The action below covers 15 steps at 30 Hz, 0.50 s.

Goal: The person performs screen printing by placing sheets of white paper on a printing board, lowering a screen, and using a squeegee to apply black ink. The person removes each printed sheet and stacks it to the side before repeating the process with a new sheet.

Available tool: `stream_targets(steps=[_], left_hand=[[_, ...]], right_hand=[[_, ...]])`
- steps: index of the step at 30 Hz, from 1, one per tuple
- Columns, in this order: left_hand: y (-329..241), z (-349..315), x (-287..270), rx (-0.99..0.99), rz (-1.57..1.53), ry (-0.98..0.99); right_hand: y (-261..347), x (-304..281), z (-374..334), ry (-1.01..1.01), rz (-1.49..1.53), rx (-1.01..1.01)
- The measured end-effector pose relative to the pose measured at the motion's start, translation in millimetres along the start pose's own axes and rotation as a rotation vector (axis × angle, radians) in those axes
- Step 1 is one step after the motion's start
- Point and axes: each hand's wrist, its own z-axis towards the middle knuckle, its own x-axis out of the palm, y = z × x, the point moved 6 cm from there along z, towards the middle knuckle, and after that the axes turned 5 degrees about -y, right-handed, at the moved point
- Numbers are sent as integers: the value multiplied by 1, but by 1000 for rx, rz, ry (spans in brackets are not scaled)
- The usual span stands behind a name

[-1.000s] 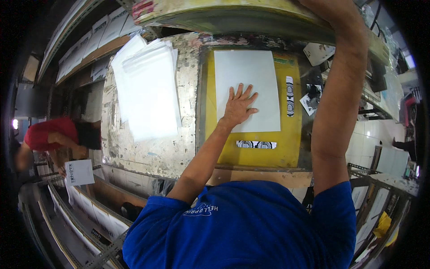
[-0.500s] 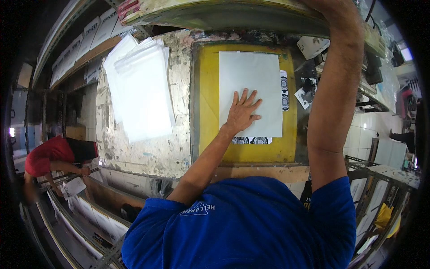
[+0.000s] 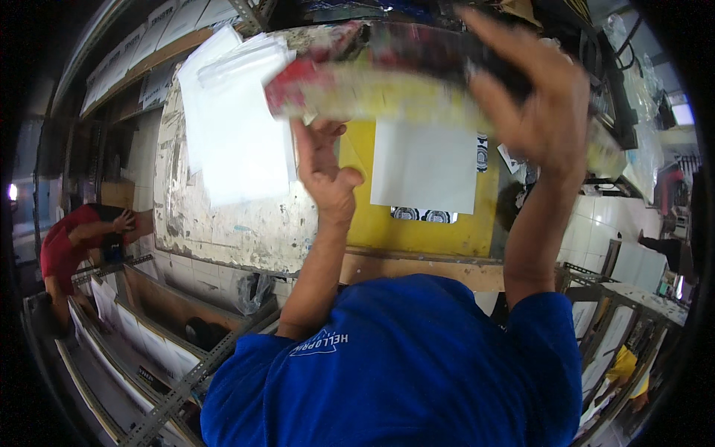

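A paint-stained frame (image 3: 380,93), blurred by motion, hangs over the far part of a white sheet (image 3: 424,167). The sheet lies on a yellow board (image 3: 417,238), with black-and-white printed emblems showing past its near and right edges. Close to the frame's left end, my left hand (image 3: 328,167) is raised palm up, thumb out and fingers apart, holding nothing. Over the frame's right part, my right hand (image 3: 540,100) is smeared by motion, its thumb and fingers spread; whether it touches the frame is hard to see.
A loose stack of white sheets (image 3: 238,134) lies on the stained table (image 3: 223,235) at left. Boxes line a shelf (image 3: 141,52) at far left. A person in red (image 3: 71,238) bends beside low bins (image 3: 160,313). Metal racks (image 3: 625,320) stand at right.
The frame has swung down and toward me over the sheet. My left hand has lifted off the sheet and moved left, turning palm up. My right hand has come down with the frame.
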Motion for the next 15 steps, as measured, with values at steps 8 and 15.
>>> stream_targets(steps=[8, 15], left_hand=[[28, -109, -122, -400, 399, 13], [50, -138, -142, -68, 1005, 231]], right_hand=[[29, 63, -143, 309, 81, 322], [16, 142, -251, 580, 54, 356]])
